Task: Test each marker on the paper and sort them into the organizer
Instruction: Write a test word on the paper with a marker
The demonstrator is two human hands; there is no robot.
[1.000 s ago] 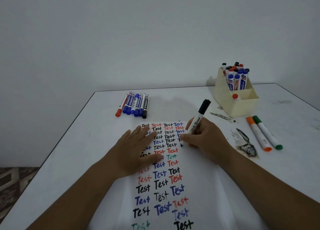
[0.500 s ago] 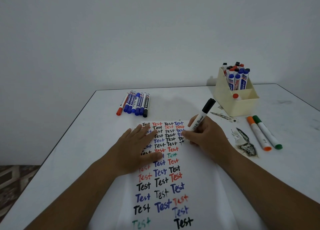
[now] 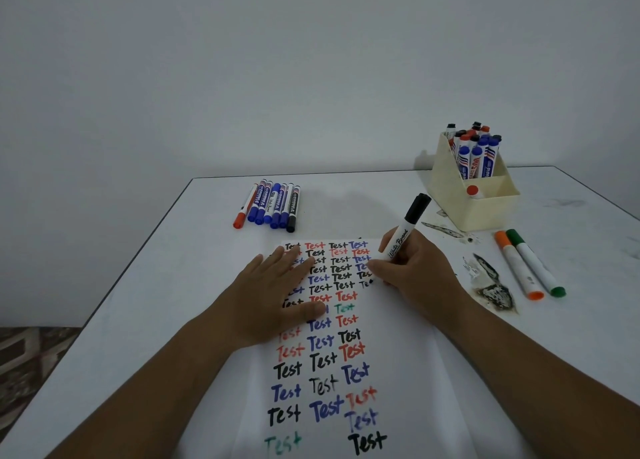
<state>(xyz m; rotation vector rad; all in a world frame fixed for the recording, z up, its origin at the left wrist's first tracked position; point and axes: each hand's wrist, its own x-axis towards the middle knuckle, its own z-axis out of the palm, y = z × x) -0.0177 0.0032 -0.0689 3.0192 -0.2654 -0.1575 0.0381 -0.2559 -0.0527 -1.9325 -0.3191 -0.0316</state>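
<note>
A white sheet of paper covered with the word "Test" in black, red, blue and green lies in the middle of the table. My left hand rests flat on its left part, fingers spread. My right hand grips a black whiteboard marker like a pen, tip down on the paper's right side by a half-written word, its cap posted on the raised end. A cream organizer stands at the back right with several blue, red and black markers upright in its rear compartment.
A row of several capped markers, mostly blue with one red and one black, lies at the back left. An orange marker and a green marker lie at the right. Dark ink stains mark the table between them and my right hand.
My right hand has moved the marker slightly rightward along the line while writing; its top end has tilted further right. My left hand stays flat on the paper.
</note>
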